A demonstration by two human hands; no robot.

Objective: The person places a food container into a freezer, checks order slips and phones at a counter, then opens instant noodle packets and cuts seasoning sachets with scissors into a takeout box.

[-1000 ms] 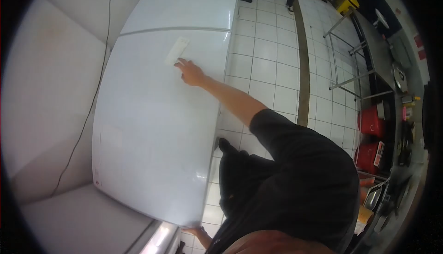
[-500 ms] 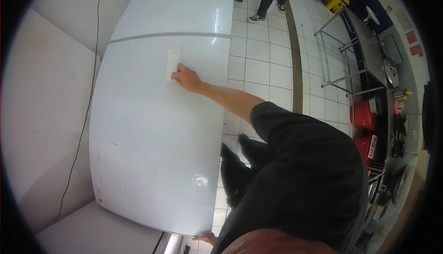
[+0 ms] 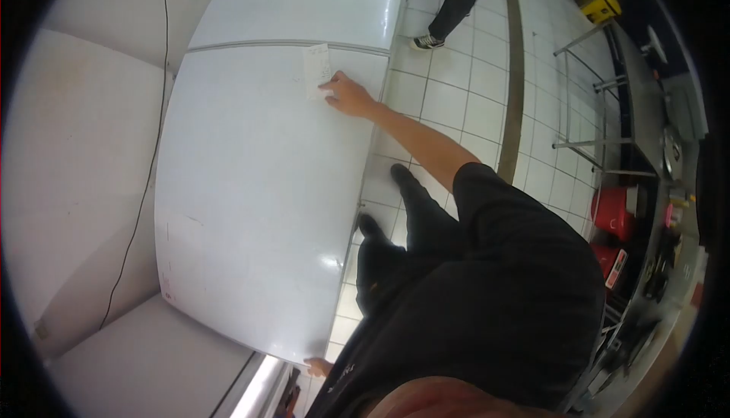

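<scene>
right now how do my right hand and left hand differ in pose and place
Your right hand has its fingers at the lower end of a white slip; your left hand is at the corner of the white panel nearest the picture's bottom.
The right hand shows almost whole, with its forearm bare; the left hand is partly cut off by your dark shirt.
Both are bare.

Count: 2 bare hands [image 3: 350,96], 1 paper slip [image 3: 315,68] upper center, 2 red tubs [image 3: 614,211] right side, 1 yellow container [image 3: 601,6] upper right, 2 dark shoes [image 3: 370,226] mid-frame.
</scene>
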